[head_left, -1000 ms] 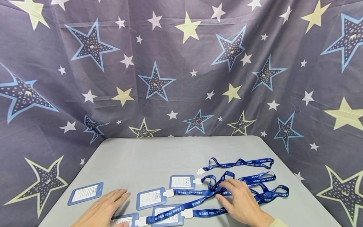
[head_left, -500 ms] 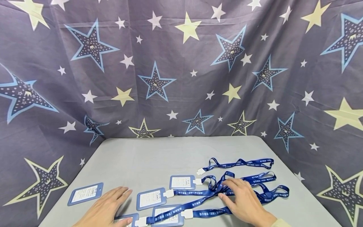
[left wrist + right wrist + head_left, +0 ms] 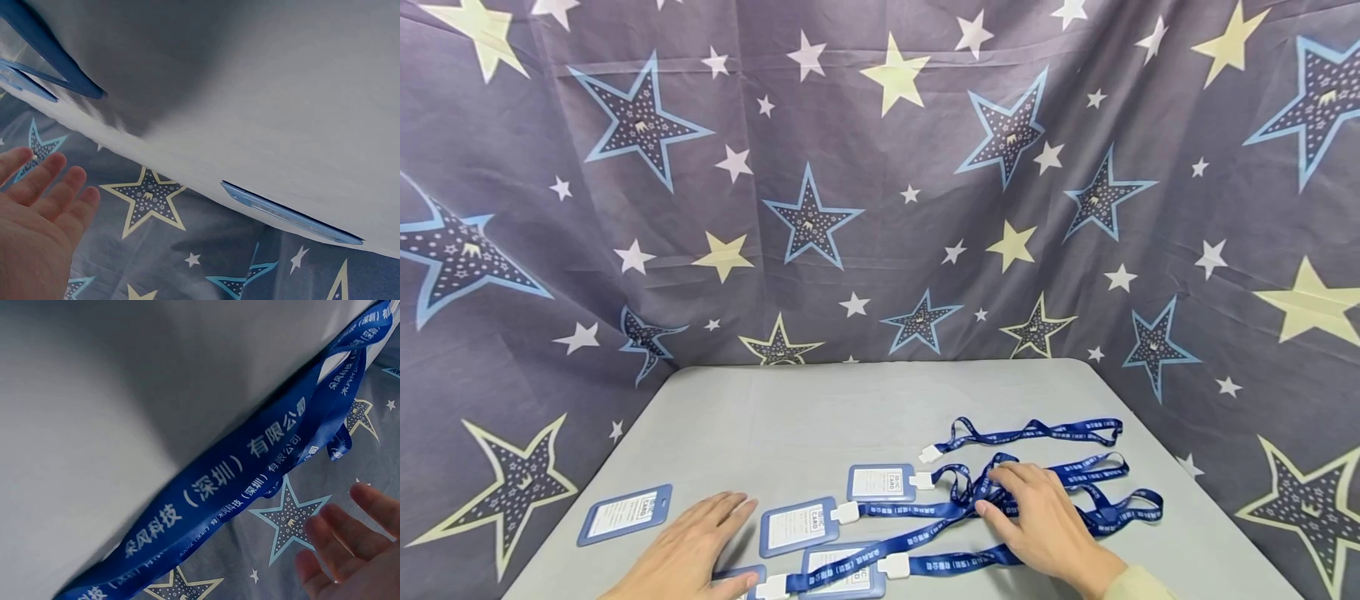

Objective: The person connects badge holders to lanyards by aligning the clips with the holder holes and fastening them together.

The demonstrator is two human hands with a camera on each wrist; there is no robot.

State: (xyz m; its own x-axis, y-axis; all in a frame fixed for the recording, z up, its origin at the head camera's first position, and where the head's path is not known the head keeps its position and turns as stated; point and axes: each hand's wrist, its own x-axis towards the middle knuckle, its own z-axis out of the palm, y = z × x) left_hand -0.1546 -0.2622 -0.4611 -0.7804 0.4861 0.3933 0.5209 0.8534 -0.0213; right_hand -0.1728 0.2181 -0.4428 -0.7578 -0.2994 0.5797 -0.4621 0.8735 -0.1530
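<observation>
In the head view, my left hand point(image 3: 696, 546) hovers over a blue-framed ID card holder point(image 3: 756, 576) at the front edge and partly hides it. Its fingers are extended, and the left wrist view shows them loosely spread with nothing held. My right hand point(image 3: 1043, 523) is above the crossing blue lanyards point(image 3: 955, 563), fingers relaxed; whether the fingertips touch the straps I cannot tell. In the right wrist view a printed lanyard strap point(image 3: 212, 481) runs past the loosely bent fingers. White clips join several lanyards to card holders point(image 3: 797, 527).
A separate card holder point(image 3: 625, 515) lies at the left with no lanyard on it. Farthest back on the grey table point(image 3: 790, 417), one lanyard point(image 3: 1033, 431) ends in a bare white clip point(image 3: 930, 453). Star-patterned cloth point(image 3: 850, 167) stands behind and at both sides.
My left hand has shifted slightly to the right, covering more of the front card holder. The right hand has drifted a little rightward. Cards and lanyards lie essentially as before.
</observation>
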